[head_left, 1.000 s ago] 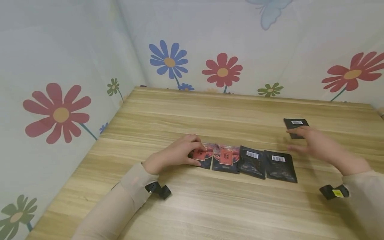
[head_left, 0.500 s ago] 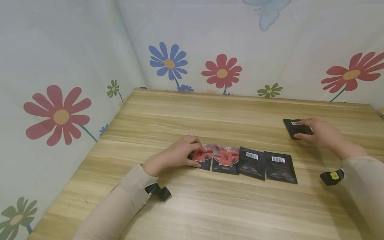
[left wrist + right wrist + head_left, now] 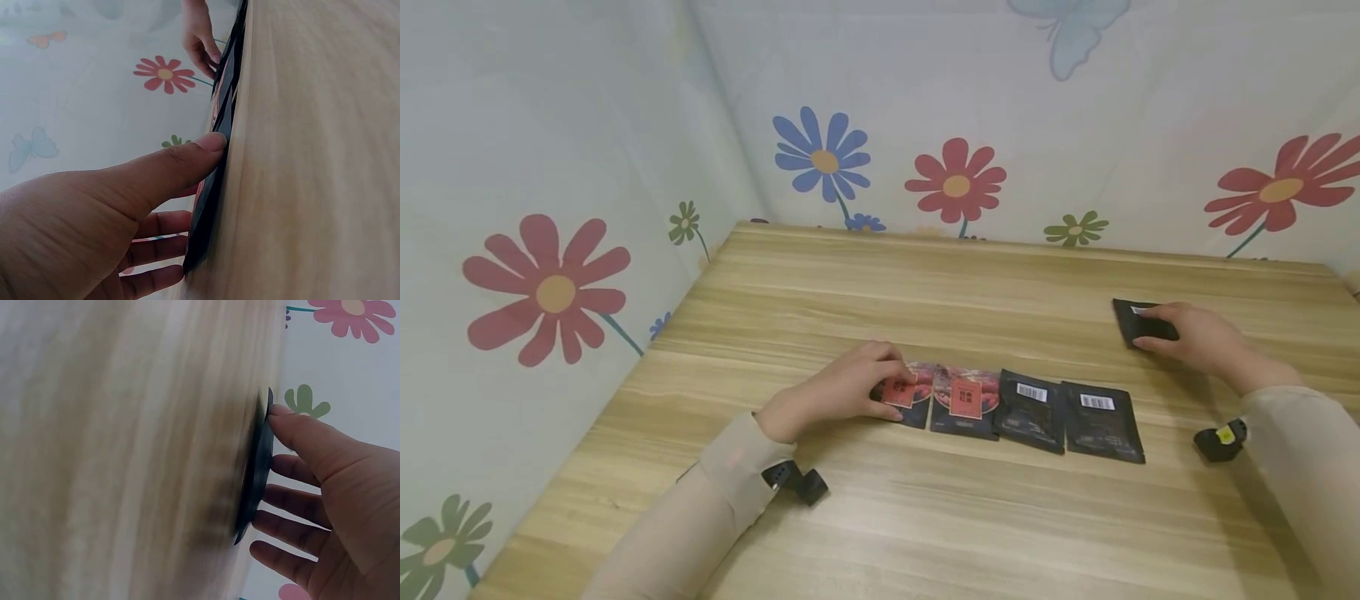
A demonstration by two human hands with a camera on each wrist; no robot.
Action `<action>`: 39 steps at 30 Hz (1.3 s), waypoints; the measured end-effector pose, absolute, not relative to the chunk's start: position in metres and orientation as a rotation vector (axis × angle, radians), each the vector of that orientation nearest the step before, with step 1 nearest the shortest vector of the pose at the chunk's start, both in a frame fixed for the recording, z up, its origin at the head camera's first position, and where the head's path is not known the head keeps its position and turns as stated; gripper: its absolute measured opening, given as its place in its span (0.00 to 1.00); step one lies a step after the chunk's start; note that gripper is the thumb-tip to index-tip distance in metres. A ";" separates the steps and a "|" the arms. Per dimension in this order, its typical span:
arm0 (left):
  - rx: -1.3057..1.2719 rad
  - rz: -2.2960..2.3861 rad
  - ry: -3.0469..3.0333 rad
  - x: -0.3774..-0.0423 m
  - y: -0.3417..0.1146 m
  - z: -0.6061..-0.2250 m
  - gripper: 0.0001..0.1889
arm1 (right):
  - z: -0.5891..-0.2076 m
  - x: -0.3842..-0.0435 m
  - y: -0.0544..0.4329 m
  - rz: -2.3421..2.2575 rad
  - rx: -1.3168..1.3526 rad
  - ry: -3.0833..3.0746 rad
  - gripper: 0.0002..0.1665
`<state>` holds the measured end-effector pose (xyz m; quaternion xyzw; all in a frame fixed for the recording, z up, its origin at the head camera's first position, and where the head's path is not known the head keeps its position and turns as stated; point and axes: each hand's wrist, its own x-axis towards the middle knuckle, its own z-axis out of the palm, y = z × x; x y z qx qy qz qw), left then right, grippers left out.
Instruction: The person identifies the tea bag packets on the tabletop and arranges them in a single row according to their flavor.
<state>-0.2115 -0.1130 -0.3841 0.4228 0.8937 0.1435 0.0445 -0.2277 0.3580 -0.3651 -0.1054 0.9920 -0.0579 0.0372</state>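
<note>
A row of flat sachets lies on the wooden table. My left hand [image 3: 842, 385] rests on the leftmost sachet [image 3: 917, 408], partly covering its red label; the left wrist view has the thumb at its edge. Beside it lies another sachet [image 3: 964, 421] with its red label up. Two black sachets, one left [image 3: 1032, 425] and one right [image 3: 1105, 433], continue the row with white barcodes showing. Farther back on the right, my right hand [image 3: 1213, 343] touches a single black sachet [image 3: 1123, 321] with thumb and fingers spread over it. In the right wrist view its fingers reach nearly straight.
The wooden table [image 3: 925, 517] meets a pale flowered cloth [image 3: 887, 75] at its back and left side. Each wrist carries a small black camera, the left one [image 3: 808, 483] and the right one [image 3: 1217, 442], just above the tabletop.
My right hand has come forward and down onto the single black sachet at the back, which has shifted slightly to the right. My left hand and the row stay put.
</note>
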 end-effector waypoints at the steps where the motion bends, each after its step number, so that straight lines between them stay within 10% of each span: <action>1: 1.289 0.436 2.732 -0.212 -0.113 -0.384 0.25 | -0.365 -0.228 0.358 -0.179 -0.317 3.044 0.35; 39: 1.246 0.430 2.718 -0.210 -0.111 -0.381 0.25 | -0.370 -0.212 0.367 -0.213 -0.322 3.032 0.35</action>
